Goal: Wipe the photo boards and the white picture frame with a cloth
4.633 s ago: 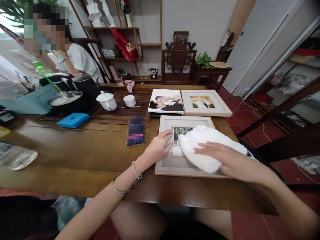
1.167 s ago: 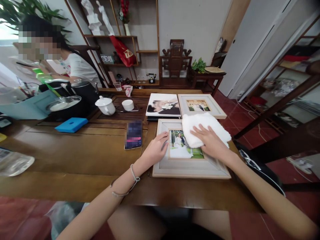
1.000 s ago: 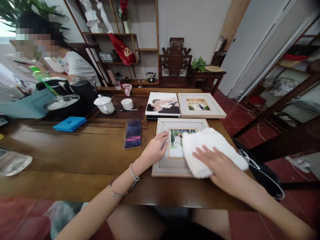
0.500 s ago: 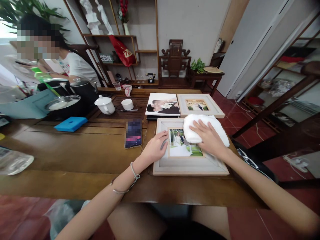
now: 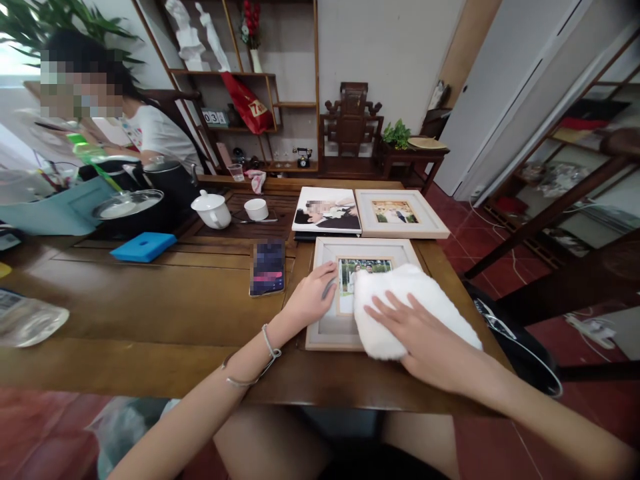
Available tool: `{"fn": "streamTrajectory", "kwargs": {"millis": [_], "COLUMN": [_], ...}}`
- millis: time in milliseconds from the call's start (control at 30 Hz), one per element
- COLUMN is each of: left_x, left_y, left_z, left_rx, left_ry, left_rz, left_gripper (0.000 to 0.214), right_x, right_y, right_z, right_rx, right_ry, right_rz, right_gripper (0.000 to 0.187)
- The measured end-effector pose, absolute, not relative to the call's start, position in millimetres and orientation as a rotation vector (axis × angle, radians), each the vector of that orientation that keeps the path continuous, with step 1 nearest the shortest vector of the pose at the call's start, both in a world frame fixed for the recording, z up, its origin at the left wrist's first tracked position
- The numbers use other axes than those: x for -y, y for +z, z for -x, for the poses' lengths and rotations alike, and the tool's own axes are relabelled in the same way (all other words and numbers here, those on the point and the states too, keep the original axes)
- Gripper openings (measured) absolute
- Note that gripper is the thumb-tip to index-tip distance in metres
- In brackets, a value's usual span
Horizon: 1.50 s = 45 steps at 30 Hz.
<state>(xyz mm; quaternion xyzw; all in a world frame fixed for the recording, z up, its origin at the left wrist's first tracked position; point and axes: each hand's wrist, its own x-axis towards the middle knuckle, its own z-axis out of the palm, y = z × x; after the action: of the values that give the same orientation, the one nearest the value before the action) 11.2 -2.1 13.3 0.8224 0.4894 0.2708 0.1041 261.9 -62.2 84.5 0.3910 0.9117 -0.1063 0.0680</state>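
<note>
On the table in front of me lies a picture frame [image 5: 345, 248] with a whitish border and a wedding photo inside. My left hand [image 5: 313, 293] holds its left side, fingers curled over the border, thumb apart from them. Under my right hand [image 5: 415, 327] is a folded white towel [image 5: 435, 293], pressed onto the frame's right and lower part. The right fingers are spread over the cloth; the thumb is hidden. The towel covers much of the photo and overhangs the frame's lower right corner.
Behind the frame lie a photo panel [image 5: 325, 208] and a second picture frame [image 5: 435, 223]. A phone [image 5: 267, 270], a blue sponge-like block [image 5: 143, 247], a white lidded cup [image 5: 211, 210] and a small white cup [image 5: 257, 209] stand leftward. Another person [image 5: 160, 133] sits at the far left.
My right hand has drawn the towel toward me, from the frame's upper right to its lower right; the towel looks more spread out. My left hand has stayed in place.
</note>
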Motion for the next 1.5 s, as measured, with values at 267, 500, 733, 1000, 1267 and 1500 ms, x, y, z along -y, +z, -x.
{"fn": "streamTrajectory", "kwargs": {"millis": [267, 500, 733, 1000, 1267, 1500], "left_x": [1.4, 2.2, 2.2, 3.9, 2.1, 0.5], "left_y": [12.6, 9.8, 8.6, 12.0, 8.9, 7.5], "left_z": [-11.1, -11.3, -12.7, -12.6, -12.1, -10.4], "left_rx": [-1.440, -1.433, -1.439, -1.434, -1.422, -1.415], "left_ry": [0.797, 0.833, 0.881, 0.888, 0.904, 0.914], "left_rz": [-2.428, -2.426, -2.396, -2.400, -2.396, -2.379], "left_gripper": [0.036, 0.036, 0.034, 0.037, 0.035, 0.038], "right_x": [65.1, -27.6, -42.0, 61.2, 44.1, 59.4], "right_y": [69.5, 50.7, 56.6, 90.8, 99.9, 72.0], "right_z": [-273.1, -263.4, -228.7, -251.4, -312.5, -209.7], "right_rx": [-2.878, -2.838, -2.810, -2.853, -2.854, -2.644], "right_ry": [-0.417, -0.054, -0.097, -0.473, -0.485, -0.038], "right_rz": [-1.267, -1.776, -1.599, -0.875, -1.073, -1.589], "right_gripper": [0.096, 0.076, 0.075, 0.097, 0.089, 0.070]}}
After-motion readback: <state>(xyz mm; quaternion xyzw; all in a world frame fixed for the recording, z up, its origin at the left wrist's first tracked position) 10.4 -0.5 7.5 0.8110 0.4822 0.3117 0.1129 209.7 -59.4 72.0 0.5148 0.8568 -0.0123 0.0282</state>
